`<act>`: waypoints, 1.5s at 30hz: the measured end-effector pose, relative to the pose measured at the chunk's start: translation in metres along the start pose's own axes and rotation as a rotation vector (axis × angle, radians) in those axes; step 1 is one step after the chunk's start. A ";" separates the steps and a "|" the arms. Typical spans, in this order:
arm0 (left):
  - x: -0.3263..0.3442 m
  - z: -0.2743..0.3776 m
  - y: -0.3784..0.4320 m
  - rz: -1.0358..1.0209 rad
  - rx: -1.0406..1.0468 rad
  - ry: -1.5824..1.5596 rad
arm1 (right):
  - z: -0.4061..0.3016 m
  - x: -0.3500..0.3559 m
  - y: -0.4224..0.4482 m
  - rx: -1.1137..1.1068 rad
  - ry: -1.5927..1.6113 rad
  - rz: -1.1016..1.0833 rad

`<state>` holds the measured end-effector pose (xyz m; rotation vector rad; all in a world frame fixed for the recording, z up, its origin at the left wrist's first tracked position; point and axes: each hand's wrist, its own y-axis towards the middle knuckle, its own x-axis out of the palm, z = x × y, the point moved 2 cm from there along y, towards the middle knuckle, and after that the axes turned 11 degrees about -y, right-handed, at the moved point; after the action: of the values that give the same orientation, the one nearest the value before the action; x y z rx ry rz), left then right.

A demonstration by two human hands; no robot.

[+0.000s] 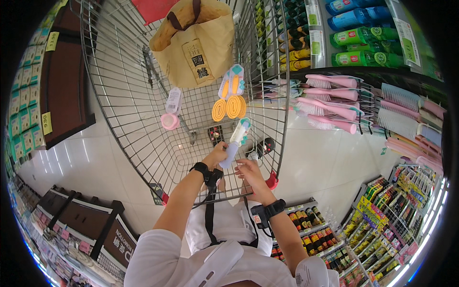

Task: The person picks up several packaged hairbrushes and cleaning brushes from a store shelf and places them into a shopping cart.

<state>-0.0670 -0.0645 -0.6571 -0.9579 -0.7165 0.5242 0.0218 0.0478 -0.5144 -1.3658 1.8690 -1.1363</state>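
Note:
My left hand (216,156) grips a packaged hairbrush (233,149) with a lavender lower part and a white and teal card, held over the wire shopping cart (283,143). Just right of the brush, my right hand (250,171) is held with its fingers apart, holding nothing. Farther up in the cart are two carded items with yellow coiled parts (233,107) and a pink round item (170,121) with a white tag. A tan shopping bag (222,39) with dark handles stands at the cart's far end.
Pink hairbrushes (331,94) and pale combs (400,120) hang on hooks to the right, below a shelf of green bottles (365,59). Boxed goods (27,100) line the left side. Shelves of jars (315,240) stand at the lower right. A dark promotion stand (86,215) is at the lower left.

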 end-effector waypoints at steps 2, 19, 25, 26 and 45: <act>-0.008 0.004 -0.008 -0.055 0.020 0.039 | 0.000 -0.002 0.001 0.006 -0.009 0.002; -0.114 -0.003 0.007 0.721 0.758 0.233 | -0.027 0.002 0.012 -0.043 -0.001 -0.042; -0.069 -0.016 0.024 0.540 0.639 0.100 | -0.023 -0.002 0.012 -0.024 -0.003 -0.031; -0.061 -0.018 0.023 0.529 0.584 0.079 | -0.023 -0.002 0.012 -0.018 -0.007 -0.028; -0.104 -0.052 -0.039 0.795 0.184 -0.505 | -0.026 0.022 0.041 -0.029 -0.049 -0.092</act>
<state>-0.0931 -0.1831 -0.6761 -0.9228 -0.6958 1.5446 -0.0264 0.0403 -0.5368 -1.4963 1.8104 -1.1147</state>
